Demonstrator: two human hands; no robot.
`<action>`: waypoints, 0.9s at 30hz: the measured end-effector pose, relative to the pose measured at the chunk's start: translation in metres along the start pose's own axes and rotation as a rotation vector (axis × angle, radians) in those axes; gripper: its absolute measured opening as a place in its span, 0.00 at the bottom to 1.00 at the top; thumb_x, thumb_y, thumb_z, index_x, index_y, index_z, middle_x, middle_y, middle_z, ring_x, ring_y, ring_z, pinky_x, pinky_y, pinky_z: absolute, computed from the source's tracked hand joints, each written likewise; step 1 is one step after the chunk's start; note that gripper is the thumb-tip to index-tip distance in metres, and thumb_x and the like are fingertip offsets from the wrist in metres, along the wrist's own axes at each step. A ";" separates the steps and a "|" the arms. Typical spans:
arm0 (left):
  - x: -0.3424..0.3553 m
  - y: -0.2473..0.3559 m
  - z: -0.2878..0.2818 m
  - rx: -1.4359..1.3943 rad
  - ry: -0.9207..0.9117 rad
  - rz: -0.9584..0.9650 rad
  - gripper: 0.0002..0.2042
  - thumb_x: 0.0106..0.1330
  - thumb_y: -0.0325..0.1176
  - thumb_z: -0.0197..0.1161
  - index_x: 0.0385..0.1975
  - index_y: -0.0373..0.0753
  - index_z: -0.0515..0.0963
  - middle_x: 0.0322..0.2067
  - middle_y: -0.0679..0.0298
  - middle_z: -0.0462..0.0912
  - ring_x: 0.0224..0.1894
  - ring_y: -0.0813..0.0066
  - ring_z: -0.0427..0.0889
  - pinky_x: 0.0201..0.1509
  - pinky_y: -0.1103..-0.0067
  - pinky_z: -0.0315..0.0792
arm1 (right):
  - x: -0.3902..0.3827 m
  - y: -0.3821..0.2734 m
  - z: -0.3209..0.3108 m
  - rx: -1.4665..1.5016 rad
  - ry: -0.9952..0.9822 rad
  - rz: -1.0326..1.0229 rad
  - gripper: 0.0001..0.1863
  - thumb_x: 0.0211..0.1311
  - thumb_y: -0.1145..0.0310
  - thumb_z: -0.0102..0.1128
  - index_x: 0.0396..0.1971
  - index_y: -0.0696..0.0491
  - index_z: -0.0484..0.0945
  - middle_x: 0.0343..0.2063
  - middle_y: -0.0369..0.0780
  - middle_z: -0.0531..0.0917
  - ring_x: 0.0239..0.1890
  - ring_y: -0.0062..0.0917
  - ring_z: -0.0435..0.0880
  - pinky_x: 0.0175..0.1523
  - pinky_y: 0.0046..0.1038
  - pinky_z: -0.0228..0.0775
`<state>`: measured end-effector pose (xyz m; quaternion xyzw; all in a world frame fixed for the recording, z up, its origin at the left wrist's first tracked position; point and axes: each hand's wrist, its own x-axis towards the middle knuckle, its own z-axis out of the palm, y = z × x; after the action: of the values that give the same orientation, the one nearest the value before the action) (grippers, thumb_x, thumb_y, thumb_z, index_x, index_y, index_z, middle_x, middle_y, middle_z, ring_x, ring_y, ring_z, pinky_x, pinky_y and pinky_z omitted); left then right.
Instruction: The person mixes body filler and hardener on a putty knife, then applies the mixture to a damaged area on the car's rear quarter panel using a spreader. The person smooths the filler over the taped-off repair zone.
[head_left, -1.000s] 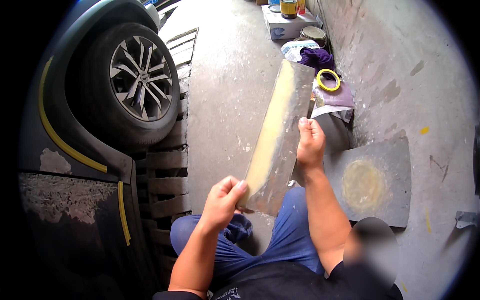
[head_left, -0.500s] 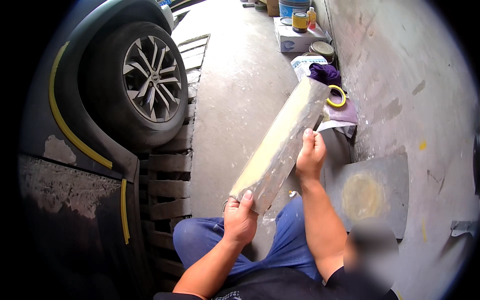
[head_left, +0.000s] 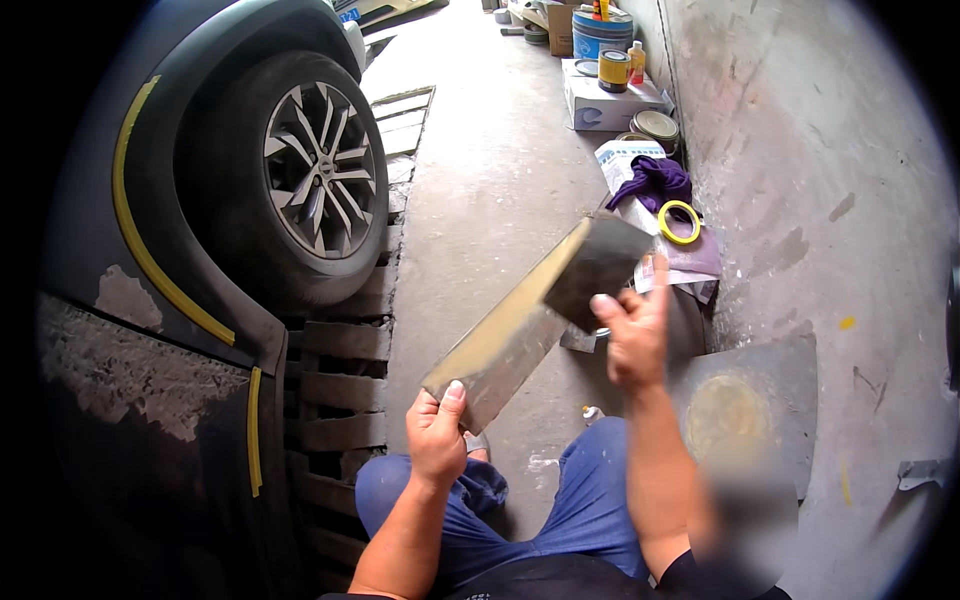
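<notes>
A long, flat mixing board (head_left: pixel 510 375) slants across in front of me, a band of cream-coloured putty (head_left: pixel 500 325) along its far-left side. My left hand (head_left: pixel 436 437) pinches its near end, thumb on top. In my right hand (head_left: pixel 638 338), slightly blurred, is a dark rectangular putty spreader (head_left: pixel 600 268), the thumb on its near edge and the index finger stretched out. The spreader overlaps the board's far end and hides part of it; whether they touch, I cannot tell.
On the left stands a car with a wheel (head_left: pixel 325 170), yellow masking tape (head_left: pixel 125 200) and a patchy filled panel (head_left: pixel 140 370). Slatted planks (head_left: pixel 345 340) lie beside it. Along the right wall are a tape roll (head_left: pixel 679 222), purple cloth (head_left: pixel 655 183), cans, a white box (head_left: pixel 605 105) and a grey sheet (head_left: pixel 790 400).
My right hand has left the board's edge, and the dark spreader now shows over the far end. The board has shifted slightly toward me and left, still in my left hand.
</notes>
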<state>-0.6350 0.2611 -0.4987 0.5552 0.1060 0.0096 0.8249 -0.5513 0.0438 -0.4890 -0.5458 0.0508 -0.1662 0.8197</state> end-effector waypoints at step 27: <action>-0.040 0.038 -0.093 0.223 0.334 0.064 0.14 0.73 0.40 0.51 0.27 0.38 0.71 0.25 0.75 0.73 0.28 0.90 0.64 0.31 0.87 0.62 | -0.094 0.080 0.167 0.008 -0.726 0.154 0.16 0.54 0.73 0.62 0.41 0.60 0.69 0.31 0.43 0.80 0.34 0.29 0.80 0.40 0.31 0.73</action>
<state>-0.6874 0.3553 -0.4910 0.6371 0.2240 0.1159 0.7284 -0.5787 0.2487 -0.5044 -0.5605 -0.2029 0.1002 0.7966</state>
